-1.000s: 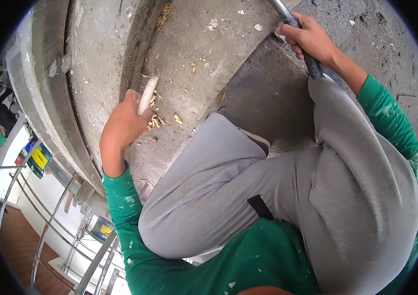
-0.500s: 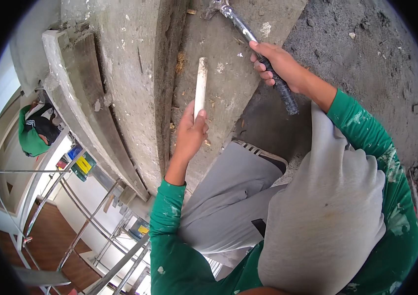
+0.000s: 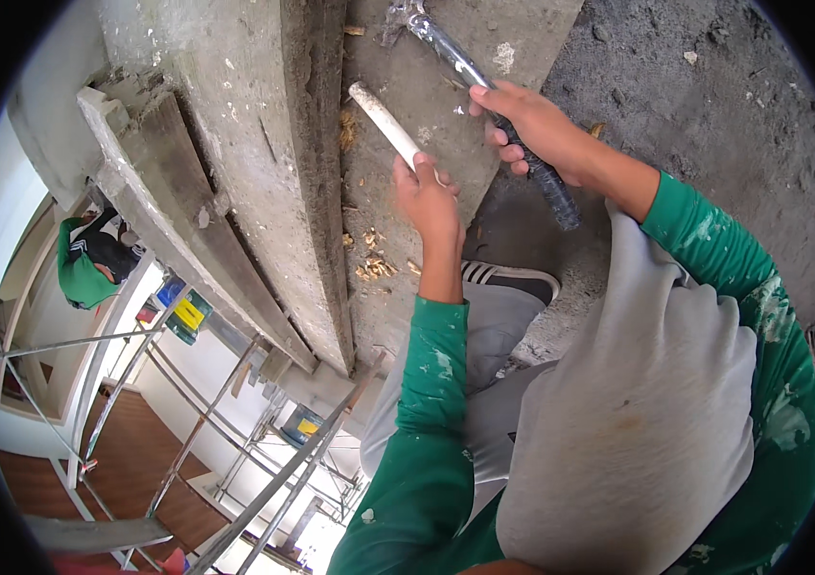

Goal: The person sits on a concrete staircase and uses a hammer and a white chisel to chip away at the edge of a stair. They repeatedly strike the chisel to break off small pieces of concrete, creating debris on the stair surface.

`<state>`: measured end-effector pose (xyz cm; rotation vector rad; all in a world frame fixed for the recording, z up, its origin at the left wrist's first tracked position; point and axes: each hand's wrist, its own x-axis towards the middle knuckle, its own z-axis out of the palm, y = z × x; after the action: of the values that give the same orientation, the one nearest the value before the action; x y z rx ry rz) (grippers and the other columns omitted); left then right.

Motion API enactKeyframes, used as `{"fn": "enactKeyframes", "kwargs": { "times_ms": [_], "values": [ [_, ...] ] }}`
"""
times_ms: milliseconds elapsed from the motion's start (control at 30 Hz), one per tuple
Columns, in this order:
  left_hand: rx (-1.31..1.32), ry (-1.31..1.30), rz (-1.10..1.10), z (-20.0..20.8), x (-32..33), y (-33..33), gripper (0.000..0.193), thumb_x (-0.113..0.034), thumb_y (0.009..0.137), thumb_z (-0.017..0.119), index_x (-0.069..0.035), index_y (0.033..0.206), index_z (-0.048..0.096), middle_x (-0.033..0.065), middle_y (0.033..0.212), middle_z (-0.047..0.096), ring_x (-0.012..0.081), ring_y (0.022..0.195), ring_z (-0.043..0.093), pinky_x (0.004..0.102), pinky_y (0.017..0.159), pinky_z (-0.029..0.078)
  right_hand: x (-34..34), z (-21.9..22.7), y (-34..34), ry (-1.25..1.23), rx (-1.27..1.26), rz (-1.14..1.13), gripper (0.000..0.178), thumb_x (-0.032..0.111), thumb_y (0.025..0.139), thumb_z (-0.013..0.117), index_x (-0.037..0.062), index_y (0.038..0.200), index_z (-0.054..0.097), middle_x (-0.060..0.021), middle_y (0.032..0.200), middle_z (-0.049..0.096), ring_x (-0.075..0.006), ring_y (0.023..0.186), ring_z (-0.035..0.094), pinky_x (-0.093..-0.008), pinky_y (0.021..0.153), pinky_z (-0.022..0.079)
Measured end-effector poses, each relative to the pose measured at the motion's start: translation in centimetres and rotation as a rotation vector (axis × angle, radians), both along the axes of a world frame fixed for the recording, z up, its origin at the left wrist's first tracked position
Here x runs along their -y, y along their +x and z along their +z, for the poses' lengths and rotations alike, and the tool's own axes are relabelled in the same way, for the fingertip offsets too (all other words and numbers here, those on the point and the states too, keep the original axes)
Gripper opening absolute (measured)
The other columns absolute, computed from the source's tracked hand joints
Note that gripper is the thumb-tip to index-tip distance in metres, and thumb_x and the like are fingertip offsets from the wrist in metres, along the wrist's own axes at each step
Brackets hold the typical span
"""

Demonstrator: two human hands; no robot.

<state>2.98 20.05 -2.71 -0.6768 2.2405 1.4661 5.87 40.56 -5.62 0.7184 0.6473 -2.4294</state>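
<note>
My left hand (image 3: pixel 430 203) is closed around the lower end of a white, round rod (image 3: pixel 385 122), perhaps a pipe piece or a stick, with a dirty far tip. It tilts up and to the left over a grey concrete surface (image 3: pixel 398 53). My right hand (image 3: pixel 534 132) grips a hammer (image 3: pixel 457 59) with a metal shaft and a black-wrapped handle. The hammer's head lies at the top edge of the view, partly cut off. Rod and hammer are apart, side by side. Yellowish chips (image 3: pixel 374 266) lie scattered left of my left hand.
A thick concrete edge (image 3: pixel 316 192) runs along the left, with a long board-like ledge (image 3: pixel 197 230) beyond it. Below left stand metal scaffold pipes (image 3: pixel 187 402) over a lower brown floor (image 3: pixel 125 450). Another person in green (image 3: pixel 86 264) works at far left. Rough dark mortar (image 3: pixel 714 125) covers the right.
My left hand has moved right and slightly up, and the rod now leans left instead of standing nearly upright. Chips formerly behind that arm show. My right hand still holds the hammer.
</note>
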Motion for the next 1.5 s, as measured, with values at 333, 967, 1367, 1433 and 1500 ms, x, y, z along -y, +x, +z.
{"fn": "enactKeyframes", "kwargs": {
  "times_ms": [333, 967, 1367, 1433, 1500],
  "values": [
    [-0.028, 0.151, 0.062, 0.1, -3.9, 1.7, 0.017, -0.019, 0.111, 0.048, -0.004, 0.121, 0.051, 0.0032, 0.100, 0.052, 0.0114, 0.076, 0.051, 0.0263, 0.057, 0.043, -0.3, -1.1, 0.5, -0.047, -0.021, -0.032, 0.023, 0.025, 0.099, 0.062, 0.0074, 0.111, 0.053, 0.0011, 0.082, 0.051, -0.0062, 0.059, 0.048, -0.0254, 0.049, 0.042],
    [0.017, 0.396, 0.144, 0.0, -7.9, 0.0, 0.012, -0.018, 0.112, 0.046, -0.009, 0.119, 0.051, 0.0019, 0.090, 0.053, 0.0128, 0.072, 0.052, 0.0289, 0.054, 0.043, 0.6, 0.1, -2.3, 0.272, -0.196, 0.111, 0.038, 0.043, 0.108, 0.057, 0.0052, 0.101, 0.059, -0.0001, 0.071, 0.054, -0.0062, 0.052, 0.047, -0.0262, 0.042, 0.038],
    [-0.055, 0.358, 0.162, -0.2, -7.1, 0.4, 0.019, -0.015, 0.113, 0.043, -0.003, 0.124, 0.052, 0.0031, 0.086, 0.055, 0.0092, 0.062, 0.051, 0.0252, 0.045, 0.043, 2.5, 1.0, -2.6, 0.319, -0.091, 0.068, 0.044, 0.048, 0.107, 0.058, 0.0081, 0.092, 0.049, 0.0018, 0.066, 0.048, -0.0079, 0.049, 0.046, -0.0269, 0.041, 0.037],
    [-0.049, 0.341, 0.171, -0.1, -6.8, 0.4, 0.018, -0.015, 0.113, 0.043, -0.003, 0.122, 0.052, 0.0044, 0.086, 0.055, 0.0102, 0.062, 0.052, 0.0256, 0.045, 0.044, 2.3, 1.2, -2.6, 0.315, -0.082, 0.046, 0.044, 0.049, 0.107, 0.059, 0.0091, 0.091, 0.048, 0.0020, 0.066, 0.047, -0.0075, 0.049, 0.047, -0.0263, 0.041, 0.037],
    [-0.038, 0.345, 0.171, -0.2, -6.3, 0.5, 0.016, -0.014, 0.113, 0.043, -0.002, 0.119, 0.051, 0.0056, 0.086, 0.055, 0.0113, 0.063, 0.053, 0.0263, 0.045, 0.044, 2.4, 1.4, -2.5, 0.314, -0.074, 0.035, 0.044, 0.049, 0.106, 0.059, 0.0102, 0.090, 0.047, 0.0022, 0.066, 0.048, -0.0072, 0.050, 0.048, -0.0257, 0.041, 0.037]
  ]
}}
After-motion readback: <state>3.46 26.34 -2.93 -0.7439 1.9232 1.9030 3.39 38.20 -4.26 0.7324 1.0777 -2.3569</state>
